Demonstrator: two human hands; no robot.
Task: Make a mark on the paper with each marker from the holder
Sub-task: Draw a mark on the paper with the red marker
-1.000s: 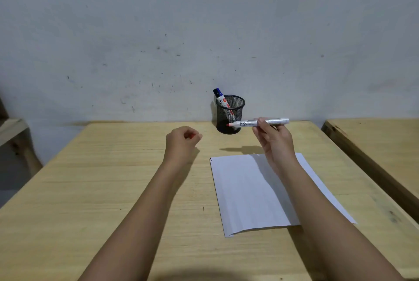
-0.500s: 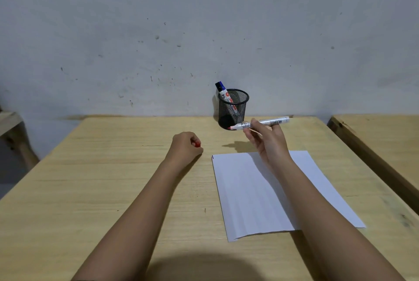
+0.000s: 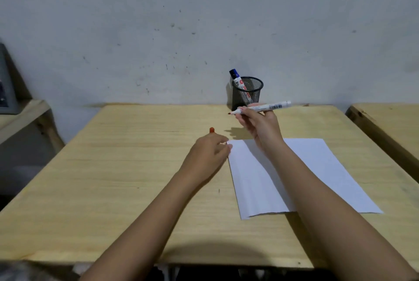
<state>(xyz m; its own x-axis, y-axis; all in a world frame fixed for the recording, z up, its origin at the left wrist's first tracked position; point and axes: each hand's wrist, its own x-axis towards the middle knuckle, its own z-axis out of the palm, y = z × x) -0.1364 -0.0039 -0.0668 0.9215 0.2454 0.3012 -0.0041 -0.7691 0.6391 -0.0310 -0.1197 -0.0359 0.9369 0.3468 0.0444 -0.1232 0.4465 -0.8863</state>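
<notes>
My right hand point(image 3: 260, 126) grips an uncapped white marker point(image 3: 265, 106) in the air, held almost level with its red tip pointing left, above the far left corner of the white paper point(image 3: 317, 167). Behind it stands the black mesh holder point(image 3: 251, 92) with a blue-capped marker point(image 3: 238, 81) leaning in it. My left hand point(image 3: 206, 151) lies palm down on the table, fingertips at the paper's far left corner. The red cap point(image 3: 212, 130) stands just beyond that hand; whether they touch is unclear.
The wooden table point(image 3: 113, 178) ends at a grey wall right behind the holder. A second wooden table point(image 3: 390, 122) stands close on the right, across a narrow gap. A low wooden shelf point(image 3: 20, 117) is at the far left.
My left hand moved right to the paper's corner and uncurled; the red cap it held now shows beyond it. My right hand turned the marker slightly and stayed above the paper's far edge.
</notes>
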